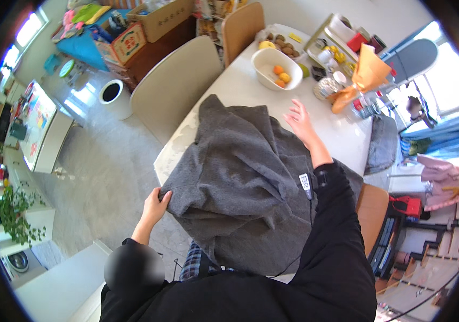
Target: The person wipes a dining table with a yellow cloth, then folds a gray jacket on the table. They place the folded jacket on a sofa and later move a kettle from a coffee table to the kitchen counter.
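Note:
A dark grey fabric garment [245, 161] lies rumpled over the near end of a white table [229, 86], and its lower part hangs toward my lap. My left hand [156, 207] pinches the garment's left edge between thumb and fingers, just off the table's corner. Over the tabletop to the right of the cloth, my right hand [301, 122] is raised with its fingers apart and nothing in it. A black cable and a small white tag [304, 182] show by my right sleeve. The garment's exact kind is hard to tell from its folds.
Beyond the cloth stand a cream bowl [267, 66] with orange fruit, a jar [326, 87], an orange paper-wrapped bouquet [360, 78] and a plastic bottle [364, 108]. A beige chair [177, 86] is at the table's left side. A white bin [114, 98] stands on the floor.

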Demonstrator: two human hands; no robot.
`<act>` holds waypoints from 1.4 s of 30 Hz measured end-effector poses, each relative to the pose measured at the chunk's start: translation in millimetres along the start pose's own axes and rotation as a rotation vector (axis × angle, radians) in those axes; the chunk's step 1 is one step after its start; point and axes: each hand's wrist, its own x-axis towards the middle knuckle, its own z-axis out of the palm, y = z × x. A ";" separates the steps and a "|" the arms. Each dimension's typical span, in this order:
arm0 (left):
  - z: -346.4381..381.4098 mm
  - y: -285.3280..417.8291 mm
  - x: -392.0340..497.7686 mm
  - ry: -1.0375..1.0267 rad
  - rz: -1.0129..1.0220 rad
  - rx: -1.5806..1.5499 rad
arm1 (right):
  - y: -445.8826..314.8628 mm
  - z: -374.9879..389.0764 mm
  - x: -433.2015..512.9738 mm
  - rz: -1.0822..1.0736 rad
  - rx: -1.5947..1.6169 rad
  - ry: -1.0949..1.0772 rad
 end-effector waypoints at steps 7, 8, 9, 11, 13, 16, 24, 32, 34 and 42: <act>8.3 -17.1 -16.5 -0.176 -0.210 -0.299 | 86.0 -160.8 -182.5 0.503 -0.490 0.315; 12.4 -19.6 -16.8 -0.193 -0.230 -0.301 | 92.5 -177.9 -208.6 0.561 -0.467 0.338; 12.7 -23.9 -17.4 -0.195 -0.241 -0.299 | 97.8 -195.1 -230.7 0.643 -0.428 0.373; 22.9 -30.4 -22.2 -0.105 -0.145 -0.277 | 108.6 -225.0 -263.8 0.701 -0.462 0.419; 31.6 -36.5 -32.2 -0.028 -0.012 -0.243 | 119.4 -250.2 -288.2 0.722 -0.471 0.438; 45.8 -36.5 -46.6 0.108 -0.022 -0.231 | 135.0 -287.3 -302.9 0.724 -0.485 0.414; 127.3 -1.6 -141.1 0.199 -0.195 -0.232 | 209.0 -375.0 -285.2 0.532 -0.597 0.204; 308.5 55.4 -323.8 0.102 -0.534 -0.660 | 252.2 -434.0 -261.0 0.343 -0.397 -0.176; 354.8 76.4 -360.8 -0.040 -0.623 -0.830 | 238.2 -424.7 -259.7 0.244 -0.518 -0.251; 456.7 156.2 -406.7 -0.404 -0.534 -0.927 | 171.2 -262.5 -353.6 0.188 -1.083 -1.115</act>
